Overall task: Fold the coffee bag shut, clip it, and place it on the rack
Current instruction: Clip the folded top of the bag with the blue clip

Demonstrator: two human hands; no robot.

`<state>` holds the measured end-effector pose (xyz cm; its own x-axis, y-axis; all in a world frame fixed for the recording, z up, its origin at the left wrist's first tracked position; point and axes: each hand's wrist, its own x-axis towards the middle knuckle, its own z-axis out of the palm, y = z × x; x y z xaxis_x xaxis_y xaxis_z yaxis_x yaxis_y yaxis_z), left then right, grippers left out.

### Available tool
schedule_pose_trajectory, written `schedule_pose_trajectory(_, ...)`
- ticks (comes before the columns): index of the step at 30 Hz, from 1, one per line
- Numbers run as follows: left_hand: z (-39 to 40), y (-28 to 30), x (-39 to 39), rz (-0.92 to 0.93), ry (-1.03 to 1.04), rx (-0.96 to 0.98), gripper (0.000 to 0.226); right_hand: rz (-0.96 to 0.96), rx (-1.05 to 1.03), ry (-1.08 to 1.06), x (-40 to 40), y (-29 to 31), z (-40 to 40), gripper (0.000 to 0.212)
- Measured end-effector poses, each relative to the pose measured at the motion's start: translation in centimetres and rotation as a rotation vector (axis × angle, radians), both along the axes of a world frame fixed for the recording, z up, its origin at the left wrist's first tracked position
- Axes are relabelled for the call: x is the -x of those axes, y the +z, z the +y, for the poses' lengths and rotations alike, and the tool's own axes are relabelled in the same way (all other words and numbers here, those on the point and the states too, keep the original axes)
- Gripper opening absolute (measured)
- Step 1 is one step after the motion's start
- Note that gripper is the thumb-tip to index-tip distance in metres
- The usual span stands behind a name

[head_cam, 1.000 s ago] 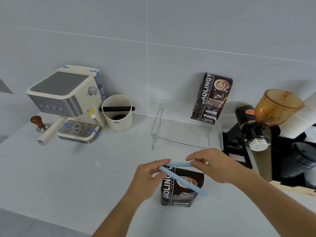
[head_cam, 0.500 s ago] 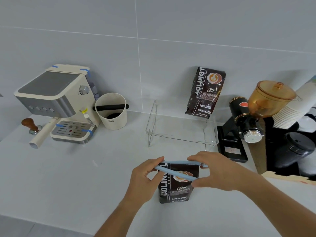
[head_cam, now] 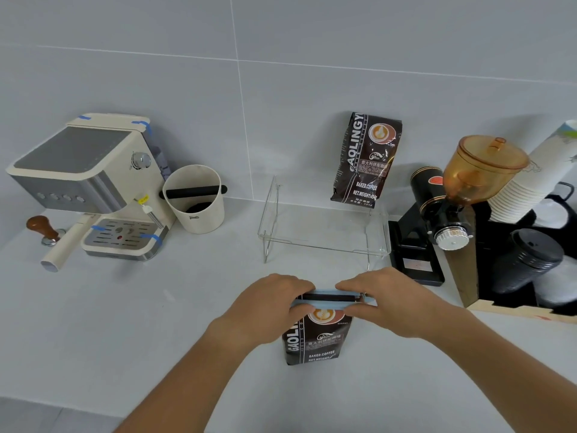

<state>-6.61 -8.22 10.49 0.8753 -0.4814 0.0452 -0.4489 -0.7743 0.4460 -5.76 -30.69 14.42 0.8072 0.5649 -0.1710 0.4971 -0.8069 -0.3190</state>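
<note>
The 2 hands, left hand (head_cam: 268, 307) and right hand (head_cam: 387, 303), pinch the blue clip (head_cam: 327, 304) across the coffee bag (head_cam: 315, 339) top; the clear rack (head_cam: 324, 226) stands beyond the fingers; clip seemingly unclosed.

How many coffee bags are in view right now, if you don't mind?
2: one coffee bag on the counter under both hands, another bag on the clear rack against the wall.

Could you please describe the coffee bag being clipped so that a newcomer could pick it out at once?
Start at the clear acrylic rack against the grey wall. In front of it a dark brown foil coffee bag stands on the counter. Unlike its twin on the rack, a light blue plastic clip crosses its folded top, held by the left hand and right hand.
</note>
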Motion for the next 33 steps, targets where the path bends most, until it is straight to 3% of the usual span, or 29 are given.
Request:
schedule_pose_trajectory(7,0.2,-0.2,-0.3,0.015,-0.003,-0.024,0.029,-0.043,-0.047,-0.064,0.4,-1.8,-1.1,0.025)
schedule_pose_trajectory(22,0.6,-0.7,-0.3,-0.025,0.022,0.018,0.030,-0.063,-0.147,-0.129,0.7,-3.0,-0.8,0.017)
schedule_pose_trajectory(26,1.1,-1.3,0.0,0.058,0.110,0.167,0.037,0.027,-0.355,-0.212,1.1,-3.1,-1.3,0.015)
schedule_pose_trajectory(30,2.3,-2.7,0.1,0.221,0.224,0.430,0.031,0.173,-0.618,-0.370,1.2,-5.4,-2.0,0.047)
schedule_pose_trajectory(33,3.0,-4.0,0.3,0.348,0.287,0.578,0.037,0.392,-0.632,-0.417,1.0,-7.7,-2.1,0.066)
